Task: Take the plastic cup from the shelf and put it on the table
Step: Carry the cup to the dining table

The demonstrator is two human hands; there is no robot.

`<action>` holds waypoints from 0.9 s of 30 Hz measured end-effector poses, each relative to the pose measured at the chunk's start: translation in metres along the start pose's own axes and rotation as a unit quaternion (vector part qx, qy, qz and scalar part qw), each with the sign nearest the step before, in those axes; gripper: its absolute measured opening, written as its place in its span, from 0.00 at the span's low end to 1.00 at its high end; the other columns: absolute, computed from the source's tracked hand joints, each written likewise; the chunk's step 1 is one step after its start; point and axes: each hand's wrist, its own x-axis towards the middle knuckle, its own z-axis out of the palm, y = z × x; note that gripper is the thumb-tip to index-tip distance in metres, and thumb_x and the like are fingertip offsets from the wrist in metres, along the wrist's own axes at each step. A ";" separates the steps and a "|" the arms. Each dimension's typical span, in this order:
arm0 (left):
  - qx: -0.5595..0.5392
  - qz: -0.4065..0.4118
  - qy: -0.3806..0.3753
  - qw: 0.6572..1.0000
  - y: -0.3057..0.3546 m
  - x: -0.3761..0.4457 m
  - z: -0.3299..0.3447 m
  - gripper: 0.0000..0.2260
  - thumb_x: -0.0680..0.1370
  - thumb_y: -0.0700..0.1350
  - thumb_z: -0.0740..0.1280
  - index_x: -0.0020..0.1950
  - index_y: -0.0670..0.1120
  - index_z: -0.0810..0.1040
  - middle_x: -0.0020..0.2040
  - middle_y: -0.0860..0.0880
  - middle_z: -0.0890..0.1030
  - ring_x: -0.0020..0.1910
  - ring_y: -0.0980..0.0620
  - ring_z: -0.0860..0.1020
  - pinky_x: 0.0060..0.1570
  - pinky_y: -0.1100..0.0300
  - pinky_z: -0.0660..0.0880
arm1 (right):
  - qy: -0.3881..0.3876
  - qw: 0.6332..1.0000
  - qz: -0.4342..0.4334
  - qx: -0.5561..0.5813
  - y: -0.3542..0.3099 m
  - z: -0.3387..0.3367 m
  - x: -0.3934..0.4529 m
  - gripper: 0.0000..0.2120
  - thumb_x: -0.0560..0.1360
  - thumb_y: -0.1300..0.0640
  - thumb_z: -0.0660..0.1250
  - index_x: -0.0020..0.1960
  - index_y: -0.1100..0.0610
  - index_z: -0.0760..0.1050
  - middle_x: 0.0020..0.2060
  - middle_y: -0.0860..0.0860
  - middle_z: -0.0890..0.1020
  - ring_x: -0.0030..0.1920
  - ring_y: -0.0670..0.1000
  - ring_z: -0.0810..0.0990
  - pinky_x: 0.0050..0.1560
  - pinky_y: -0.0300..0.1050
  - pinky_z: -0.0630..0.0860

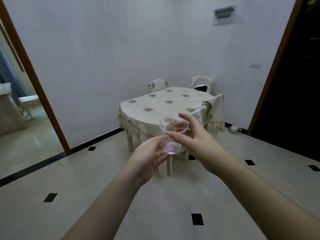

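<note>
Cup (171,137), clear plastic, sits in the air between both hands, mouth tilted toward the camera, out over the floor (86,187) and short of the table (155,104). The right hand (194,139) pinches it near the rim, thumb on the near side and fingers round the far side. The left hand (150,158) lies palm up with loosely spread fingers against the cup's base, cradling rather than clamping.

The table is oval, under a cream cloth with brown flower motifs, pushed into the corner of a plain white wall (121,49). Chairs (216,108) in matching quilted covers stand round it. The floor is pale glossy tile with small black insets and a black skirting line. A wood-framed doorway (32,75) opens at left onto another room; a second opening at right is dark.

The cup's wall is so clear that fingers and cloth show through it. A dark object on the far chair cannot be identified. The table's near edge is hidden behind the hands.
</note>
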 end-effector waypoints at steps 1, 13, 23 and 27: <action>0.003 0.002 -0.004 1.000 -0.004 0.017 0.005 0.10 0.78 0.42 0.66 0.56 0.42 0.82 0.53 0.40 0.84 0.50 0.44 0.83 0.44 0.59 0.81 | 0.003 1.000 0.000 0.001 0.009 -0.010 0.012 0.36 0.66 0.43 0.73 0.70 0.42 0.62 0.60 0.45 0.75 0.59 0.45 0.77 0.58 0.47 0.75; 0.016 -0.012 0.010 1.000 -0.029 0.202 0.072 0.09 0.79 0.38 0.62 0.55 0.42 0.82 0.49 0.42 0.86 0.39 0.51 0.83 0.41 0.61 0.80 | -0.012 0.999 0.044 -0.014 0.087 -0.123 0.157 0.37 0.62 0.39 0.72 0.68 0.40 0.63 0.58 0.44 0.75 0.60 0.45 0.75 0.60 0.49 0.74; 0.004 -0.044 0.042 0.998 -0.045 0.327 0.064 0.09 0.78 0.35 0.63 0.53 0.40 0.82 0.37 0.46 0.84 0.33 0.53 0.81 0.37 0.62 0.80 | -0.013 0.997 0.081 0.001 0.158 -0.143 0.263 0.36 0.62 0.41 0.75 0.67 0.39 0.64 0.60 0.44 0.74 0.61 0.46 0.74 0.62 0.51 0.73; -0.009 -0.060 0.039 0.997 -0.041 0.388 0.050 0.12 0.75 0.29 0.61 0.54 0.37 0.81 0.42 0.43 0.86 0.42 0.49 0.83 0.36 0.62 0.79 | -0.021 0.996 0.078 -0.021 0.184 -0.142 0.314 0.35 0.64 0.43 0.75 0.67 0.39 0.64 0.60 0.45 0.73 0.60 0.44 0.73 0.58 0.45 0.73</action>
